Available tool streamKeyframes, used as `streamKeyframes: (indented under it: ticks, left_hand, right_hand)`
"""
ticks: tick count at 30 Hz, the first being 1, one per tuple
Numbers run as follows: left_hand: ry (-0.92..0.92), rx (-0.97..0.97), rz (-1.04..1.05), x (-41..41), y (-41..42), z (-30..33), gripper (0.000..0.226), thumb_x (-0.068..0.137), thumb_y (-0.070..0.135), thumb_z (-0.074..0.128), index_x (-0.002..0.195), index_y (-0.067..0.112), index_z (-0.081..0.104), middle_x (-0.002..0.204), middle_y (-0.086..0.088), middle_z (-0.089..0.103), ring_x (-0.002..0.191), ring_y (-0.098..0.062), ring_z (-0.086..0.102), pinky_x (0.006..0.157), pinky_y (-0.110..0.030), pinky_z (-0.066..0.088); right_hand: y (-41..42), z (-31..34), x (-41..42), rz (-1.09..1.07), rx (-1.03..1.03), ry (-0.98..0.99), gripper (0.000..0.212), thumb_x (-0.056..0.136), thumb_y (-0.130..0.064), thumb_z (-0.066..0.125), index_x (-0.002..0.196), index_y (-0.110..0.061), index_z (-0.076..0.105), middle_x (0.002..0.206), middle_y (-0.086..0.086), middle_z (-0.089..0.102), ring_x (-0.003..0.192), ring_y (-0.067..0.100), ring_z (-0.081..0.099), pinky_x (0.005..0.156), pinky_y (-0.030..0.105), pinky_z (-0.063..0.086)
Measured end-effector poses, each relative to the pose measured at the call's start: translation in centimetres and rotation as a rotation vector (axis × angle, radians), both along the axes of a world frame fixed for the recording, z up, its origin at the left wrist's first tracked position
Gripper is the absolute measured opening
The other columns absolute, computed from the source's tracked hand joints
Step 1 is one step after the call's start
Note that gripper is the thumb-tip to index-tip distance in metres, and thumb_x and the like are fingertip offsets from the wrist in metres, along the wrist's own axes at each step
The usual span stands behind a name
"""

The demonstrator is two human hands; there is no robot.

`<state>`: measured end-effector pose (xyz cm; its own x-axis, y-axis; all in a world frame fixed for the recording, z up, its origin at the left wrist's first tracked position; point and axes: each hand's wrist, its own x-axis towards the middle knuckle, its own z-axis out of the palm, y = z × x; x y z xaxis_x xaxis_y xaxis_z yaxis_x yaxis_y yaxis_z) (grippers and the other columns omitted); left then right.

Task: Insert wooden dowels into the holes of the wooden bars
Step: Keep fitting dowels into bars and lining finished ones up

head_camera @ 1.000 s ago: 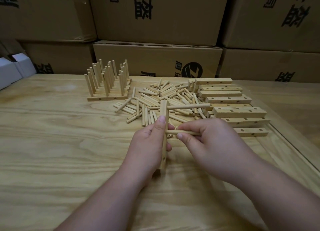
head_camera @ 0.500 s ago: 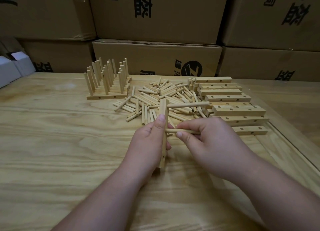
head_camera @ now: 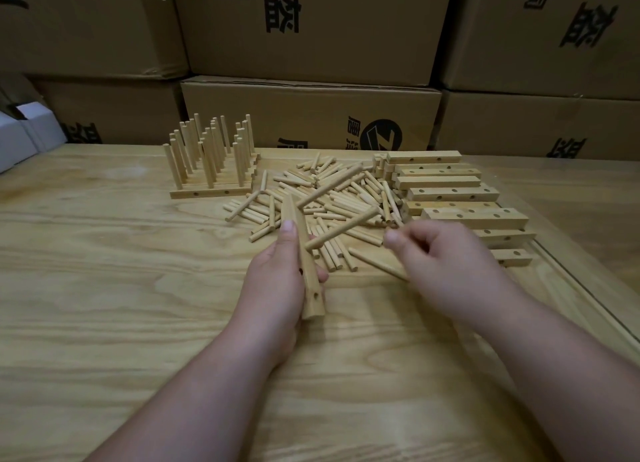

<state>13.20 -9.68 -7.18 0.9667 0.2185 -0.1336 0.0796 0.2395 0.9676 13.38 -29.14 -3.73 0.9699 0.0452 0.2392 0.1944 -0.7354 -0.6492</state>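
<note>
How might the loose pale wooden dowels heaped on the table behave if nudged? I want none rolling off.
The loose pale wooden dowels are smooth round rods, so they would probably roll readily. They look stiff and light. Those crossed in the heap would likely shift less; the strays at its near edge seem freest to roll across the wooden table.

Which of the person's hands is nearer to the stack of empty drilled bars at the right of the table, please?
The right hand is nearer, just in front of the stack of bars. The left hand grips a bar farther off, beyond the loose dowels.
</note>
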Motion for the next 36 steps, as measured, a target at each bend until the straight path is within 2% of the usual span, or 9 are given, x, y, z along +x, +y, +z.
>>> streamKeyframes:
  ticks: [3,6,9,12,16,18,21,28,36]
  left_hand:
    - [0.004,0.002,-0.035,-0.1,0.0,0.0,0.055,0.1,0.062,0.043,0.09,0.019,0.075,0.058,-0.003,0.064,0.045,-0.016,0.056,0.05,-0.029,0.046]
    - [0.009,-0.016,-0.05,-0.2,0.1,0.1,0.053,0.099,0.062,0.044,0.087,0.022,0.077,0.058,-0.003,0.064,0.044,-0.015,0.056,0.045,-0.027,0.045]
    - [0.019,-0.047,-0.036,-0.2,0.0,0.3,0.054,0.1,0.061,0.043,0.094,0.016,0.073,0.056,-0.002,0.062,0.043,-0.015,0.054,0.047,-0.028,0.045]
    - [0.042,-0.189,0.003,-0.1,0.1,0.6,0.055,0.102,0.058,0.042,0.091,0.011,0.07,0.052,-0.001,0.058,0.039,-0.014,0.05,0.041,-0.025,0.043]
    - [0.038,-0.314,0.02,0.0,0.2,0.9,0.053,0.103,0.057,0.039,0.088,0.013,0.066,0.052,-0.001,0.054,0.037,-0.013,0.047,0.039,-0.023,0.041]
    - [0.039,-0.316,0.031,0.0,0.2,0.9,0.052,0.103,0.056,0.041,0.085,0.014,0.067,0.052,0.0,0.054,0.038,-0.012,0.049,0.038,-0.024,0.042]
    - [0.046,-0.303,0.034,-0.1,0.3,1.0,0.052,0.103,0.056,0.041,0.085,0.015,0.067,0.051,0.0,0.056,0.038,-0.012,0.051,0.039,-0.024,0.044]
    - [0.047,-0.298,0.028,0.1,0.4,0.8,0.052,0.101,0.059,0.044,0.09,0.013,0.066,0.051,0.0,0.055,0.038,-0.013,0.049,0.039,-0.025,0.043]
    - [-0.009,-0.302,0.014,0.3,0.3,0.6,0.043,0.1,0.054,0.049,0.088,0.015,0.062,0.051,-0.002,0.051,0.037,-0.015,0.044,0.036,-0.025,0.037]
  right_hand:
    - [-0.2,-1.1,0.6,-0.078,-0.331,0.059,0.02,0.091,-0.05,0.065,0.095,-0.031,0.073,0.083,-0.013,0.058,0.075,0.005,0.055,0.067,0.031,0.051]
    - [-0.5,-1.9,0.9,-0.097,-0.43,0.128,0.022,0.09,-0.049,0.066,0.102,-0.032,0.073,0.096,-0.013,0.054,0.086,0.009,0.056,0.077,0.033,0.053]
    - [-0.6,-1.7,1.0,-0.117,-0.373,0.07,0.011,0.093,-0.04,0.064,0.098,-0.034,0.071,0.1,-0.013,0.053,0.086,0.007,0.054,0.079,0.032,0.051]
    - [-0.4,-0.6,0.7,-0.056,-0.231,0.001,0.003,0.095,-0.039,0.064,0.095,-0.041,0.065,0.099,-0.019,0.049,0.089,0.002,0.051,0.079,0.026,0.044]
    - [0.1,1.5,-0.5,0.153,-0.092,0.08,0.005,0.093,-0.039,0.065,0.091,-0.044,0.066,0.09,-0.022,0.064,0.082,-0.004,0.059,0.065,0.017,0.044]
    - [0.5,2.0,-1.2,0.259,-0.102,0.131,0.006,0.092,-0.04,0.066,0.091,-0.046,0.067,0.091,-0.031,0.064,0.082,-0.011,0.059,0.058,0.012,0.044]
    - [0.8,2.2,-1.6,0.299,-0.113,0.122,0.007,0.09,-0.041,0.068,0.092,-0.048,0.067,0.09,-0.032,0.064,0.079,-0.009,0.059,0.054,0.01,0.045]
    - [0.4,3.2,-1.9,0.299,-0.037,0.051,0.011,0.085,-0.042,0.072,0.093,-0.051,0.07,0.078,-0.026,0.064,0.061,-0.002,0.052,0.051,0.014,0.046]
    - [0.8,4.7,-2.9,0.422,0.004,0.023,0.015,0.075,-0.045,0.072,0.09,-0.044,0.076,0.088,-0.016,0.067,0.084,0.007,0.059,0.07,0.027,0.051]
